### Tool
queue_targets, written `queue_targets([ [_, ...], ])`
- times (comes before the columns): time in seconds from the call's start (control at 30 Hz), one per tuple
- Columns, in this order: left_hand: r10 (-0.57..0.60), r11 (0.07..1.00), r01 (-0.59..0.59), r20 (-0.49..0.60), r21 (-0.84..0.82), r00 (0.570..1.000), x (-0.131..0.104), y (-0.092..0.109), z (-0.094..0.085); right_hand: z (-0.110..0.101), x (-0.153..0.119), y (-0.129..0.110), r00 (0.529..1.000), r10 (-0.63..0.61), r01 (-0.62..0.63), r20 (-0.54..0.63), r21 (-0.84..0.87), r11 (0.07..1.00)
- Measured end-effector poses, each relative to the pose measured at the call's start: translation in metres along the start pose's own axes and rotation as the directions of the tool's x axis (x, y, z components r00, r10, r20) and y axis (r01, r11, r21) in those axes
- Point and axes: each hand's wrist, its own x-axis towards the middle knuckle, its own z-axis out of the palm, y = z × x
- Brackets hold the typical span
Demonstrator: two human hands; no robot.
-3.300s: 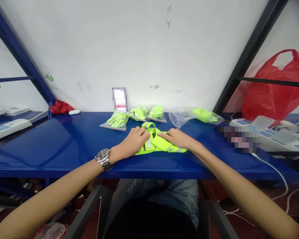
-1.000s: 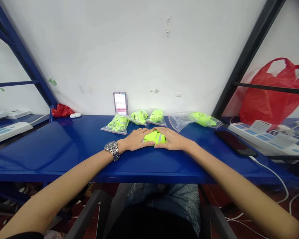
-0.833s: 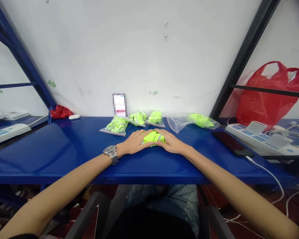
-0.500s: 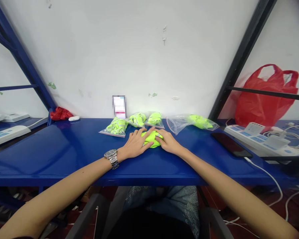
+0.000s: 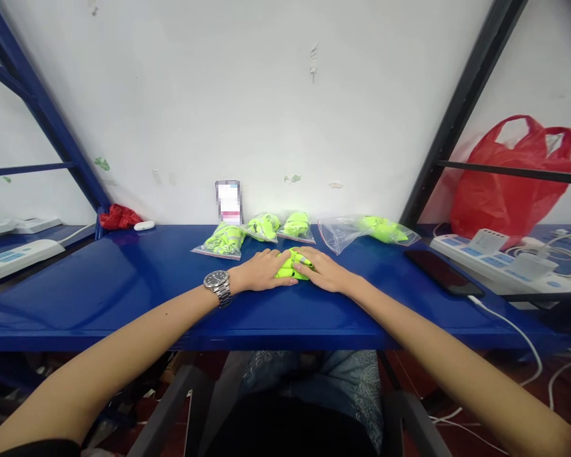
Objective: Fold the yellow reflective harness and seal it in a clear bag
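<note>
Between my hands lies a folded neon-yellow reflective vest [image 5: 294, 263] with a silvery strip, resting on the blue table [image 5: 137, 285]. My left hand [image 5: 261, 270] grips its left side, fingers over the far edge and thumb at the near edge. On the right side, my right hand [image 5: 324, 270] presses in, thumb on the front of the bundle. Parts of the vest are hidden under my fingers. Just behind it are three clear zip bags of similar neon cloth: a left bag [image 5: 223, 240], a middle bag [image 5: 263, 226] and a right bag [image 5: 296, 226].
Farther right lies a larger clear bag [image 5: 335, 235] with neon cloth at one end. One phone [image 5: 229, 202] leans on the wall; a dark phone [image 5: 442, 271] on a white cable lies right. Beyond are a power strip [image 5: 504, 260] and a red plastic bag [image 5: 509, 181].
My left hand's fingers have drawn in and lie lower around the vest's left side. The vest looks more compact between my hands. The camera view has shifted slightly.
</note>
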Motion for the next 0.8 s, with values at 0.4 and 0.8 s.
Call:
queue_targets([
  [0.4, 0.088, 0.996, -0.087, -0.045, 0.036, 0.995, 0.007, -0.008, -0.002, 0.001, 0.006, -0.002, 0.965, 0.105, -0.070, -0.241, 0.148, 0.986],
  [0.8, -0.170, 0.950, 0.065, -0.330, -0.307, 0.929, 0.003, 0.010, -0.004, -0.006, 0.018, -0.035, 0.776, 0.321, -0.130, -0.543, 0.360, 0.924],
])
